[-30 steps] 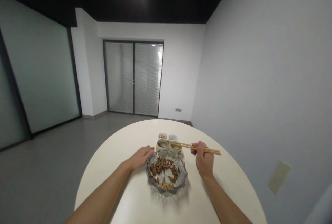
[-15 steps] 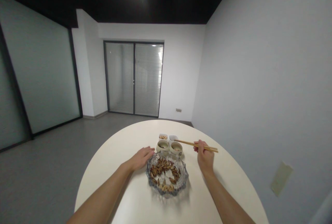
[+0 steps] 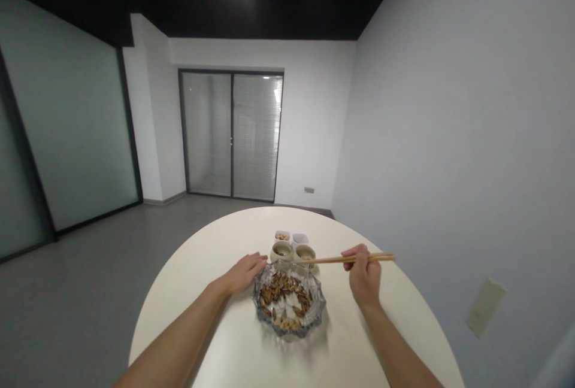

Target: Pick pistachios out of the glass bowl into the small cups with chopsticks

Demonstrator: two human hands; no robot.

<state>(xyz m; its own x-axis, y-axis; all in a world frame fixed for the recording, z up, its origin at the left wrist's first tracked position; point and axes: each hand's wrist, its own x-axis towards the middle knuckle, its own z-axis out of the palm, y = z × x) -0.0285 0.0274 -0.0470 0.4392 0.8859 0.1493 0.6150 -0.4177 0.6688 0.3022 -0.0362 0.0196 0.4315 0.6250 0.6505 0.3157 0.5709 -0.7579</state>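
My right hand (image 3: 365,271) is closed around a pair of wooden chopsticks (image 3: 330,260), whose tips reach left over the far rim of a scalloped glass bowl (image 3: 290,335). Brown striped seeds or nuts (image 3: 283,285) lie in a ring inside that bowl, with paler pieces at its near side. My left hand (image 3: 246,271) rests open on the table, fingers stretched toward the bowl's far left rim. Behind the bowl stand two small beige cups, a left cup (image 3: 281,250) and a right cup (image 3: 305,252). Whether the chopsticks pinch anything is too small to tell.
Beyond the cups sit a small white dish (image 3: 283,236) of pale nuts and a second white dish (image 3: 300,238). Everything stands on a round cream table (image 3: 224,340). A white wall (image 3: 449,136) rises on the right, and glass doors (image 3: 231,136) are across the room.
My right hand has shifted right and slightly nearer. The chopstick tips have come from the right white dish down to the glass bowl's far rim. My left hand has stayed in place.
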